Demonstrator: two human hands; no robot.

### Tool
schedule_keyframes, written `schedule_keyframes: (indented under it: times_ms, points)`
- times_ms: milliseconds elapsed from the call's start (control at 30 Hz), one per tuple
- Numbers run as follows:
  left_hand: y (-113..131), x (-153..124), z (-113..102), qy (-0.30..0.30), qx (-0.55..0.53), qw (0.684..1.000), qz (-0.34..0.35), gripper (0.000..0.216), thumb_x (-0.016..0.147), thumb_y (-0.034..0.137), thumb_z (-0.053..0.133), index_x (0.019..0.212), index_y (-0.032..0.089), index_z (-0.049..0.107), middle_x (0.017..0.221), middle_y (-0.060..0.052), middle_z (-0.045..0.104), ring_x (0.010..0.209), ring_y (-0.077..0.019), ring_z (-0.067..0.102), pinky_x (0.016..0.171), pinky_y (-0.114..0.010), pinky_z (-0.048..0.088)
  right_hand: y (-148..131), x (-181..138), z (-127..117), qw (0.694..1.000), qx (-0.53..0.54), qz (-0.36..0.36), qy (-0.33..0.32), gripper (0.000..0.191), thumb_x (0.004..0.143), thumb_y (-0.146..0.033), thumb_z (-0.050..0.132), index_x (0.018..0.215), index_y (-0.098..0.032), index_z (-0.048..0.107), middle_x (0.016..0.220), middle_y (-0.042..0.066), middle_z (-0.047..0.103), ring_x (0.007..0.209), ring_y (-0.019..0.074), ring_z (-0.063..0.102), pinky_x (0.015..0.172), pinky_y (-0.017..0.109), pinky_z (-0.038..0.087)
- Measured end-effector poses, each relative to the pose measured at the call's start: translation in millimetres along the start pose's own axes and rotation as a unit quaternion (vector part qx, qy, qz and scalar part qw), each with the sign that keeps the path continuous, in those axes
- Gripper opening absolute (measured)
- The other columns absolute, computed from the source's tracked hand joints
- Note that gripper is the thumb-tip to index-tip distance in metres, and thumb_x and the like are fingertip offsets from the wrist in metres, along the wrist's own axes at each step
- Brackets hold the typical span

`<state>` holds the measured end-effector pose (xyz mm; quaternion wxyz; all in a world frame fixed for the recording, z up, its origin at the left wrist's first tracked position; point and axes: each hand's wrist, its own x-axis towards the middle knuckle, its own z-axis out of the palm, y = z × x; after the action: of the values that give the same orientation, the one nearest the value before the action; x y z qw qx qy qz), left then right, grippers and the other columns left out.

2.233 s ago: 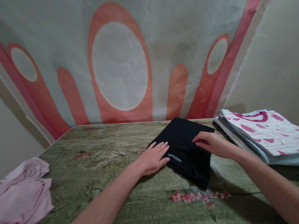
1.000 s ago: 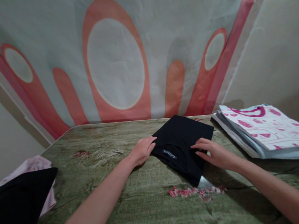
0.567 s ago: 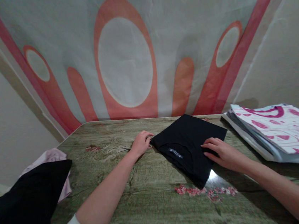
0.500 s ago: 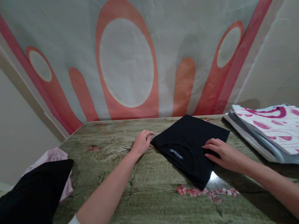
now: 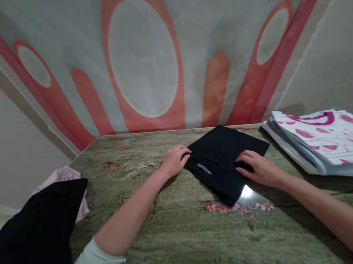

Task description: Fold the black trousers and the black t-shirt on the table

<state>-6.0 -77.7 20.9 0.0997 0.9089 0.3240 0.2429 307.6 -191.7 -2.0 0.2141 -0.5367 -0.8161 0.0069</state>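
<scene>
A folded black T-shirt (image 5: pixel 225 148) lies at an angle on the table, its round neckline and small white-lettered label facing up and toward the left. My left hand (image 5: pixel 176 160) is at the shirt's left corner, with fingers curled and thumb closed on the edge of the cloth. On the right side of the shirt, my right hand (image 5: pixel 257 167) has its fingers and thumb bent around some black fabric. Its fingertips press on the cloth, and a dark patch of it shows between them.
A neat stack of folded clothes (image 5: pixel 332 141), topped by a white piece with pink print, stands at the right. Dark cloth (image 5: pixel 32 231) and a pale pink garment (image 5: pixel 64 174) lie at the left edge. The wood-patterned tabletop (image 5: pixel 163 242) meets a printed wall covering (image 5: pixel 88 40) behind.
My left hand has moved right onto the shirt's left corner. My right hand has shifted slightly left. The whole view has tilted down a little less at the table, raising everything in the picture.
</scene>
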Motion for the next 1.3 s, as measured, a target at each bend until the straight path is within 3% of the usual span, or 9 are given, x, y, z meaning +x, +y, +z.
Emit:
schedule_keyframes:
  times_ms: [233, 367, 500, 667, 833, 1000, 1133, 1233, 1300]
  points:
    - [97, -15, -2, -0.144, -0.087, 0.963, 0.209, 0.035, 0.085, 0.032, 0.052, 0.119, 0.024, 0.050, 0.117, -0.006, 0.053, 0.109, -0.0187, 0.046, 0.093, -0.032, 0.033, 1, 1, 1, 1.000, 0.010, 0.003, 0.016, 0.020, 0.080, -0.033, 0.052, 0.095, -0.020, 0.056, 0.093, 0.008, 0.055, 0.084, 0.0213, 0.053, 0.076, 0.037, 0.044]
    - [116, -24, 7, -0.168, -0.047, 0.951, 0.257, 0.032, 0.086, 0.029, 0.051, 0.117, 0.024, 0.052, 0.115, -0.006, 0.055, 0.109, -0.0196, 0.046, 0.093, -0.033, 0.032, 1, 1, 1, 1.000, 0.005, 0.009, 0.020, 0.021, 0.080, -0.033, 0.052, 0.095, -0.020, 0.056, 0.093, 0.007, 0.055, 0.085, 0.0211, 0.052, 0.077, 0.036, 0.044]
    - [116, -26, 13, -0.159, -0.007, 0.957, 0.244, 0.022, 0.086, 0.031, 0.051, 0.104, 0.022, 0.059, 0.104, -0.005, 0.059, 0.102, -0.0184, 0.048, 0.090, -0.032, 0.033, 0, 1, 1, 1.000, -0.001, 0.013, 0.025, 0.019, 0.080, -0.031, 0.053, 0.095, -0.020, 0.056, 0.093, 0.007, 0.055, 0.085, 0.0213, 0.051, 0.078, 0.037, 0.043]
    - [124, -26, 9, -0.144, 0.011, 0.961, 0.235, 0.037, 0.077, 0.052, 0.056, 0.093, 0.018, 0.060, 0.097, -0.005, 0.059, 0.098, -0.0198, 0.048, 0.088, -0.032, 0.032, -7, 0, -3, 1.000, -0.009, 0.017, 0.023, 0.018, 0.080, -0.030, 0.053, 0.094, -0.019, 0.055, 0.093, 0.007, 0.054, 0.086, 0.0209, 0.051, 0.078, 0.036, 0.043]
    - [128, -26, 5, -0.125, 0.100, 0.966, 0.202, 0.038, 0.087, 0.046, 0.044, 0.071, 0.016, 0.061, 0.076, -0.005, 0.060, 0.084, -0.0176, 0.051, 0.081, -0.033, 0.032, -33, 0, -10, 0.999, -0.029, 0.028, -0.016, 0.018, 0.082, -0.031, 0.052, 0.093, -0.018, 0.058, 0.089, 0.007, 0.054, 0.084, 0.0200, 0.053, 0.077, 0.033, 0.044]
    - [103, -23, -5, -0.122, 0.217, 0.961, 0.123, 0.035, 0.085, 0.036, 0.048, 0.062, 0.015, 0.063, 0.064, -0.008, 0.062, 0.075, -0.0198, 0.053, 0.078, -0.037, 0.032, -79, -6, -18, 0.996, -0.017, 0.032, -0.076, 0.025, 0.084, -0.034, 0.048, 0.096, -0.016, 0.062, 0.086, 0.008, 0.055, 0.079, 0.0207, 0.056, 0.072, 0.033, 0.046]
    - [73, -20, -25, -0.142, 0.247, 0.957, 0.055, 0.029, 0.079, 0.038, 0.056, 0.061, 0.016, 0.062, 0.067, -0.008, 0.062, 0.076, -0.0227, 0.056, 0.077, -0.038, 0.034, -106, -12, -32, 0.983, 0.120, -0.022, -0.140, 0.032, 0.082, -0.035, 0.052, 0.108, -0.019, 0.059, 0.099, 0.007, 0.057, 0.079, 0.0167, 0.058, 0.072, 0.028, 0.048]
    - [57, -18, -38, -0.122, 0.275, 0.954, -0.004, 0.016, 0.076, 0.032, 0.059, 0.070, 0.017, 0.062, 0.077, -0.008, 0.062, 0.081, -0.0241, 0.056, 0.078, -0.038, 0.035, -99, -8, -42, 0.964, 0.205, -0.055, -0.159, 0.034, 0.083, -0.034, 0.050, 0.115, -0.021, 0.056, 0.108, 0.005, 0.058, 0.083, 0.0147, 0.059, 0.074, 0.025, 0.049]
    - [54, -17, -40, -0.094, 0.293, 0.951, -0.038, 0.010, 0.078, 0.026, 0.057, 0.081, 0.017, 0.060, 0.087, -0.009, 0.061, 0.087, -0.0245, 0.055, 0.079, -0.038, 0.036, -79, -3, -42, 0.978, 0.179, -0.032, -0.104, 0.032, 0.085, -0.032, 0.047, 0.114, -0.022, 0.057, 0.111, 0.006, 0.059, 0.093, 0.0174, 0.058, 0.083, 0.031, 0.047]
